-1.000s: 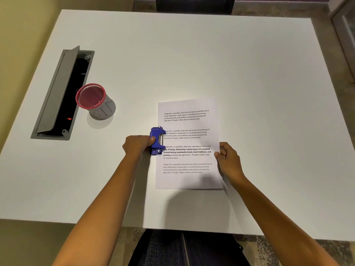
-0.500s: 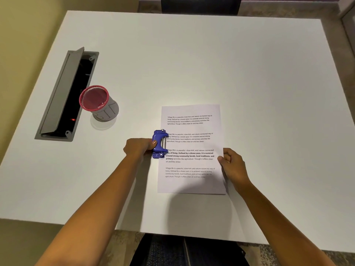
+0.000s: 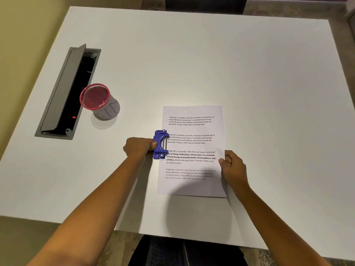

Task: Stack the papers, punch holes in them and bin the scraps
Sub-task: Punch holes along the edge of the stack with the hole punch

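Unmoved, hole punch (image 3: 160,144) mouth faces right.

A white table (image 3: 230,64) carries the stacked papers (image 3: 192,146) near its 6 o'clock edge, with a blue hole punch (image 3: 160,144) at their 9 o'clock side. At 10 o'clock stands a red mesh cup (image 3: 98,99), just beside a grey cable hatch (image 3: 65,93) with its lid raised.

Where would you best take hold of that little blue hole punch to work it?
Grip the blue hole punch by its outer back, coming from the left, away from the papers. Its slot faces right and already sits over the sheet's left edge, so only the back is free. The left hand holds it there now, probably the steadiest spot.
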